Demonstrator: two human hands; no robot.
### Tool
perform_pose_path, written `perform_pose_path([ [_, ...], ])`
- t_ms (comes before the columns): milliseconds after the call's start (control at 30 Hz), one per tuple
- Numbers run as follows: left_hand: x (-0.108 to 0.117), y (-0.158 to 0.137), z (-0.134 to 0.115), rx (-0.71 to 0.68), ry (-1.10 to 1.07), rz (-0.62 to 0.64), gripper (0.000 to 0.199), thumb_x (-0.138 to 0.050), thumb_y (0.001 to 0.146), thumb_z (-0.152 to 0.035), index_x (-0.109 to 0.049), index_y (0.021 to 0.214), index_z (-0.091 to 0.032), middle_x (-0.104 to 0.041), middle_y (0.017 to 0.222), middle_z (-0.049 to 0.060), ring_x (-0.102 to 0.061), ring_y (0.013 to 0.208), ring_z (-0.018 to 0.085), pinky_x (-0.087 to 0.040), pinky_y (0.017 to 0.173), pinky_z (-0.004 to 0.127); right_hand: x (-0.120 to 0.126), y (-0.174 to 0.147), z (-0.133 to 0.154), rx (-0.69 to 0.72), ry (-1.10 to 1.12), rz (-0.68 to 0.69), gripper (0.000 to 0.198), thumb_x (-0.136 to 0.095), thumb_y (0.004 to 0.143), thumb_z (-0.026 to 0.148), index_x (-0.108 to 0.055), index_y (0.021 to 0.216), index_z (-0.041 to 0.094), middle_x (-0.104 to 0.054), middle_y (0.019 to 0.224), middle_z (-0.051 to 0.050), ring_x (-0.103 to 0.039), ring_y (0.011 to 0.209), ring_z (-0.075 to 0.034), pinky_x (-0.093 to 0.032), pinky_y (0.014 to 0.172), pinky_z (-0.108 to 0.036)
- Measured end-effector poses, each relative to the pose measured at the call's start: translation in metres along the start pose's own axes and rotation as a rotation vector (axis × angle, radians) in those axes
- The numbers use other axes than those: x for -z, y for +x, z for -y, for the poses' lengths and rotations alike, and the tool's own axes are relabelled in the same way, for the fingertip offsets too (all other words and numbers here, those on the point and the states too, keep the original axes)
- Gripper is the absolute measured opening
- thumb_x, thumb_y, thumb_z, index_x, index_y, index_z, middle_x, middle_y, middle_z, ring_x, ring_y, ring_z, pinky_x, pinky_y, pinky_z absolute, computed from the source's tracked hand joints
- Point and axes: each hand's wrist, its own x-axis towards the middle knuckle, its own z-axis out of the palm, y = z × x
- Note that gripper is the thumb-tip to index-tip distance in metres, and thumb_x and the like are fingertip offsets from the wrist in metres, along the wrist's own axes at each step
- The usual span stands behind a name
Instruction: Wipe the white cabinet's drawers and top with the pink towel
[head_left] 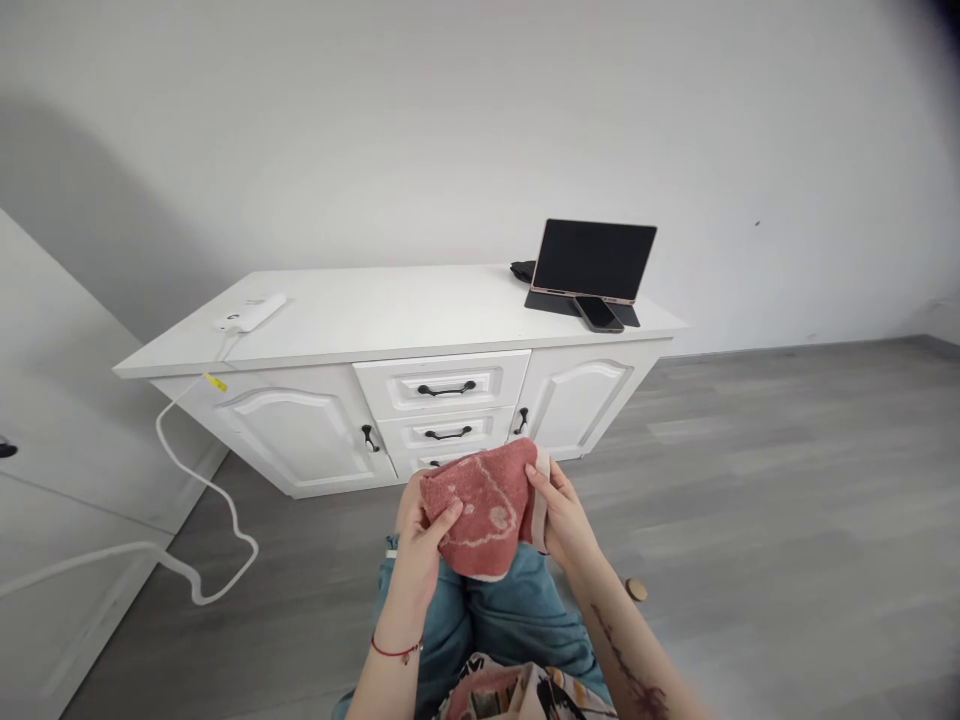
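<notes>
- The left hand (pixel 421 540) is clamped on the left end of a reddish cloth (pixel 491 490), its thumb pressed on the front.
- The right hand (pixel 561 508) pinches the cloth near its pale right border, thumb also in front.
- The cloth is held up over the person's blue trousers (pixel 517 610); pale lines and spots pattern its face, and any lettering among them cannot be made out.
- A red bracelet (pixel 394 652) circles the left wrist; a dark marking (pixel 630 665) runs along the right forearm, too blurred to read.
- Ahead, the white surface (pixel 382 310) of a cabinet carries a tilted dark screen (pixel 596 258), a phone (pixel 600 315) at its foot and a black item (pixel 521 271) partly behind it.
- Near the surface's left end lies a white power strip (pixel 255 313) with a small dark mark, illegible here.
- A yellow tag (pixel 215 382) sits by the white cable (pixel 240 537); its print, if any, is too small to read.
</notes>
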Motion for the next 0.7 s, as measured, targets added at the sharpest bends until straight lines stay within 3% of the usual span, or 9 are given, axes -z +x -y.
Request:
perform_pose_path([
  [100, 0.002, -0.005, -0.007, 0.007, -0.008, 0.031, 0.046, -0.084, 0.060, -0.017, -0.070, 0.103, -0.022, -0.077, 0.095, 0.003, -0.071, 0.088, 0.019, -0.054, 0.088, 0.031, 0.001, 0.002, -0.002, -0.006, -0.024, 0.041, 0.042, -0.080, 0.066, 0.034, -0.063, 0.104, 0.026, -0.072, 0.103, 0.000, -0.066, 0.092, -0.019, -0.051, 0.086, -0.032],
  [233, -0.002, -0.013, -0.015, 0.168, -0.117, 0.031, 0.041, -0.086, 0.055, -0.016, -0.071, 0.093, -0.019, -0.077, 0.086, 0.004, -0.072, 0.080, 0.022, -0.057, 0.083, 0.035, 0.004, 0.005, -0.006, 0.077, -0.141, 0.067, 0.041, -0.076, 0.071, 0.034, -0.059, 0.107, 0.026, -0.068, 0.110, -0.002, -0.063, 0.098, -0.020, -0.049, 0.088, -0.033],
  [400, -0.005, -0.016, -0.019, 0.221, -0.176, 0.023, 0.027, -0.085, 0.055, -0.013, -0.069, 0.077, -0.018, -0.076, 0.073, 0.004, -0.073, 0.083, 0.025, -0.057, 0.086, 0.037, 0.009, 0.001, -0.004, 0.372, -0.385, -0.048, 0.034, -0.074, 0.073, 0.032, -0.057, 0.102, 0.026, -0.064, 0.104, -0.002, -0.062, 0.091, -0.017, -0.048, 0.084, -0.032],
  [533, -0.004, -0.017, -0.020, 0.213, -0.196, 0.000, 0.035, -0.081, 0.053, -0.009, -0.070, 0.085, -0.019, -0.075, 0.069, 0.002, -0.073, 0.074, 0.024, -0.058, 0.083, 0.037, 0.011, -0.004, -0.001, 0.626, -0.571, -0.196, 0.027, -0.069, 0.079, 0.030, -0.059, 0.103, 0.027, -0.061, 0.106, -0.003, -0.060, 0.096, -0.017, -0.045, 0.091, -0.033],
  [633, -0.006, -0.019, -0.020, 0.259, -0.228, -0.028, 0.039, -0.078, 0.054, -0.009, -0.070, 0.091, -0.019, -0.075, 0.069, 0.002, -0.073, 0.069, 0.024, -0.059, 0.080, 0.039, 0.012, 0.000, -0.002, 0.553, -0.705, -0.127, 0.038, -0.069, 0.078, 0.033, -0.060, 0.114, 0.027, -0.060, 0.116, -0.007, -0.058, 0.100, -0.020, -0.045, 0.093, -0.037],
  [700, -0.007, -0.020, -0.020, 0.248, -0.251, -0.043, 0.040, -0.075, 0.058, -0.008, -0.069, 0.096, -0.020, -0.075, 0.070, 0.001, -0.073, 0.070, 0.023, -0.059, 0.080, 0.039, 0.010, 0.003, -0.005, 0.475, -0.672, -0.112, 0.045, -0.068, 0.078, 0.037, -0.057, 0.121, 0.026, -0.057, 0.125, -0.009, -0.057, 0.106, -0.022, -0.046, 0.093, -0.039],
])
